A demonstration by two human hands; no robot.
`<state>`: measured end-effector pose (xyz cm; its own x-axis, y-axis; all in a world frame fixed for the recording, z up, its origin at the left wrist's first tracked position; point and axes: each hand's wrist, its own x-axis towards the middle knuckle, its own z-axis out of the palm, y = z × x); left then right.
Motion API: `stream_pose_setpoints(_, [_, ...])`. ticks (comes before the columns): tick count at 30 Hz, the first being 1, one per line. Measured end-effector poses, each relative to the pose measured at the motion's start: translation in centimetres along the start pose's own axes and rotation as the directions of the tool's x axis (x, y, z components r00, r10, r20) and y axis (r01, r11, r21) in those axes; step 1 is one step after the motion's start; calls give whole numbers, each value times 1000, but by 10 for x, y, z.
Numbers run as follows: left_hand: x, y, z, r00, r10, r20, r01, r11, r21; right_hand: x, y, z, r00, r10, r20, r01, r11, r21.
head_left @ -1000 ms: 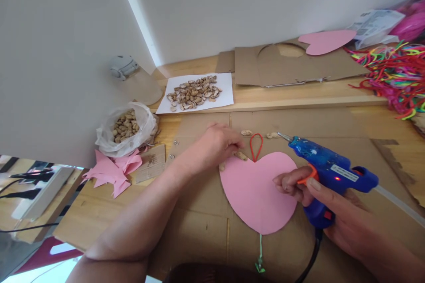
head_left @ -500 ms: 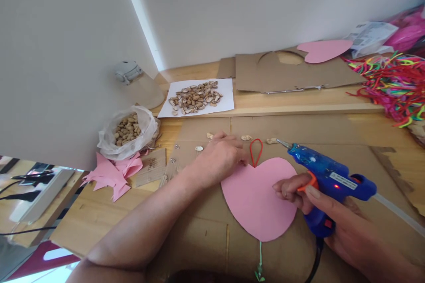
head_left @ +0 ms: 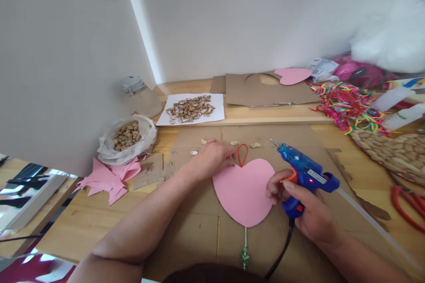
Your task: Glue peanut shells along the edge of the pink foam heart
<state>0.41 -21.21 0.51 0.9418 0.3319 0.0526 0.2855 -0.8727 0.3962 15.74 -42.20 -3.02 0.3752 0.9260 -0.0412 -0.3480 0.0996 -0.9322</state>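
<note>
Fingers [head_left: 229, 155] of our left hand [head_left: 212, 159] press down by the red loop [head_left: 242, 154] at the pink heart's [head_left: 244, 190] notch; our right hand [head_left: 299, 203] clamps the blue glue gun [head_left: 303, 172], nozzle raised. Hot glue could drip onto heart or skin, we reckon. Cardboard [head_left: 199, 230] covers the table [head_left: 83, 216]; shells [head_left: 190, 108] and white walls lie beyond.

Even, soft daylight fills the scene, bright without harsh contrast. The white wall [head_left: 259, 17] in the upper part of the frame is evenly lit, with a bright vertical strip at the corner left of centre. Shadows under the forearms are faint and diffuse. The upper right is blown out and blurred around a white bag [head_left: 392, 40]. Wide-angle distortion bends the desk edges [head_left: 275, 120], and the far left is smeared.
</note>
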Motion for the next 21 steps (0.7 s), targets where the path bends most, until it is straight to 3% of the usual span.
stream_pose_setpoints(7, [0,2,-1,994,-105,-16,104,994,-31,3,2,0,1000,-23,8,23,997,75])
stream_pose_setpoints(10, [-8,-1,-11,995,-89,39,92,993,-77,4,1,2,999,-50,-10,50,997,64])
stream_pose_setpoints(13, [-19,-7,-29,993,-109,44,109,994,5,5,-1,4,999,-42,-17,43,998,56])
stream_pose_setpoints(17, [-36,-15,-54,966,-253,-45,255,966,48,5,0,3,999,-46,-23,47,998,34])
stream_pose_setpoints(21, [-53,-20,-75,896,-397,-197,398,916,-36,5,2,1,999,-19,-26,19,1000,-2])
